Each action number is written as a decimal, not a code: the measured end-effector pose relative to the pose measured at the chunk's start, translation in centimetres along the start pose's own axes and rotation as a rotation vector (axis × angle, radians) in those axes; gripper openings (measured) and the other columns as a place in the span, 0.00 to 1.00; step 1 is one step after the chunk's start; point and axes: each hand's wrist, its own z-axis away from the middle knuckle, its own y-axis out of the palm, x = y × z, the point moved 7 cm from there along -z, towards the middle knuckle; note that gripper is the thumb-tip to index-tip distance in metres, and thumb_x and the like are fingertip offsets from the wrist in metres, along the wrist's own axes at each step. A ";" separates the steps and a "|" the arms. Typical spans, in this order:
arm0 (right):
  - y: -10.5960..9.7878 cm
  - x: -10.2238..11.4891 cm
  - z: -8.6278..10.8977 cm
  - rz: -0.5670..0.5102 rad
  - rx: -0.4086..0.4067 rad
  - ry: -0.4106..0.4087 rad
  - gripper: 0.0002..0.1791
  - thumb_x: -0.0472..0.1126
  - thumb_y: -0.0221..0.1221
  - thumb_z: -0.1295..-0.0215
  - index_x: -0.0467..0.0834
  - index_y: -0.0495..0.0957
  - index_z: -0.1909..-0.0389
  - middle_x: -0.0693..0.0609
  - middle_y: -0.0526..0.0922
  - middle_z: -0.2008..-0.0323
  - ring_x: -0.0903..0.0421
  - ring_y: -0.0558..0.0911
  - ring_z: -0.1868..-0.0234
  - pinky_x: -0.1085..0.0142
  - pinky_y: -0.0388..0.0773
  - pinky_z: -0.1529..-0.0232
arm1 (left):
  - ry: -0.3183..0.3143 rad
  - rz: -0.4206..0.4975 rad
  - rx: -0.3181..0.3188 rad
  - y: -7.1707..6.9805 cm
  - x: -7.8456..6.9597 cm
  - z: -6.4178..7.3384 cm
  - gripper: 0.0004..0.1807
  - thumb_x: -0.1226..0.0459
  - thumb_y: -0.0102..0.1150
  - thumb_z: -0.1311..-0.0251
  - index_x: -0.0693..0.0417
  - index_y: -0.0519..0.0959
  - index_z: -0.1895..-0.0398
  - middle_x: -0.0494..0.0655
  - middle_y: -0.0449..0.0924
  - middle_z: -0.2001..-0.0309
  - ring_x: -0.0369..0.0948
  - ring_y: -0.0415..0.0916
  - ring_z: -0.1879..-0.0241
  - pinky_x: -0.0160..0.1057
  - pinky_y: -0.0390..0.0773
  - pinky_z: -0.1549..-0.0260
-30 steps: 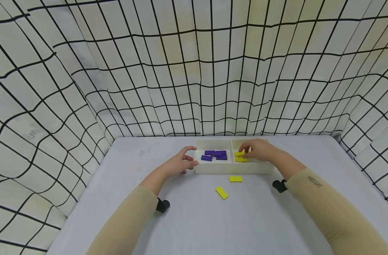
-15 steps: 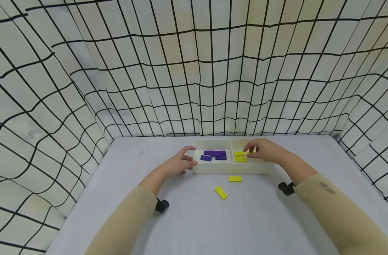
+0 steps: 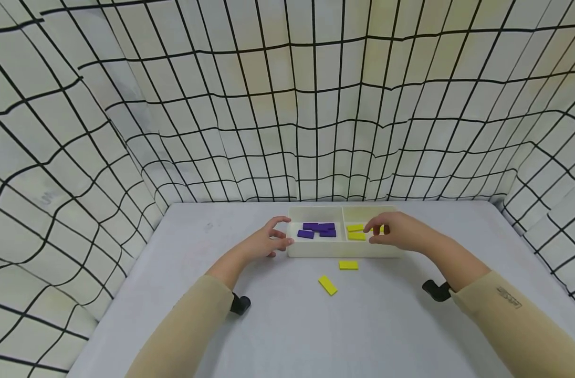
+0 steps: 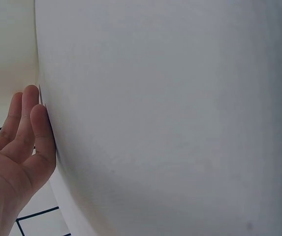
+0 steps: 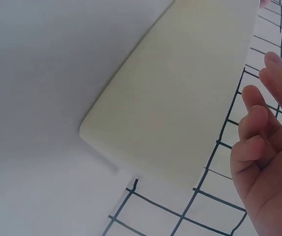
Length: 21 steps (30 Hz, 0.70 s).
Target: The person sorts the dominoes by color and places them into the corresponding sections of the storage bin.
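A long white box with two compartments lies near the table's far edge. Several purple rectangular blocks lie in its left compartment. The right compartment holds yellow rectangular blocks, partly hidden by my right hand. That hand hovers at this compartment with fingers loosely bent; the right wrist view shows nothing held. My left hand rests at the box's left end, its thumb by the front corner and a finger by the back one. In the left wrist view its visible fingers are nearly straight.
Two more yellow blocks, a level one and a slanted one, lie on the white table in front of the box. White walls with a black net enclose the table at the back and sides.
My right hand has moved to the right across the right compartment, away from the divider, uncovering more of the two yellow blocks there. The left hand and the box stay put.
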 end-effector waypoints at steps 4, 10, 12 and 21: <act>0.2 0.4 0.8 0.010 0.007 -0.005 0.15 0.44 0.66 0.36 0.48 0.83 0.49 0.56 0.79 0.63 0.54 0.74 0.65 0.62 0.75 0.65 | -0.006 0.008 -0.009 -0.1 0.1 -0.1 0.36 0.51 0.64 0.35 0.24 0.57 0.29 0.51 0.72 0.40 0.42 0.80 0.53 0.42 0.77 0.58; 1.1 0.6 1.5 -0.013 0.030 -0.015 0.15 0.44 0.67 0.36 0.48 0.83 0.49 0.57 0.79 0.64 0.55 0.75 0.66 0.62 0.75 0.66 | -0.005 0.012 -0.007 -0.2 0.2 -0.2 0.37 0.50 0.65 0.37 0.25 0.57 0.29 0.51 0.72 0.40 0.42 0.80 0.53 0.42 0.77 0.59; 1.5 0.6 1.7 -0.027 0.039 -0.010 0.14 0.44 0.67 0.36 0.49 0.83 0.50 0.58 0.79 0.64 0.55 0.74 0.66 0.62 0.75 0.65 | -0.010 0.013 -0.007 -0.2 0.3 -0.2 0.37 0.50 0.65 0.37 0.25 0.57 0.29 0.51 0.72 0.39 0.42 0.80 0.53 0.42 0.77 0.59; 3.5 1.0 2.4 0.000 0.042 -0.032 0.12 0.44 0.68 0.38 0.55 0.84 0.53 0.62 0.80 0.64 0.57 0.74 0.68 0.65 0.75 0.67 | -0.012 0.007 -0.001 0.0 0.3 -0.3 0.36 0.50 0.64 0.36 0.24 0.56 0.29 0.51 0.72 0.39 0.41 0.80 0.53 0.41 0.77 0.60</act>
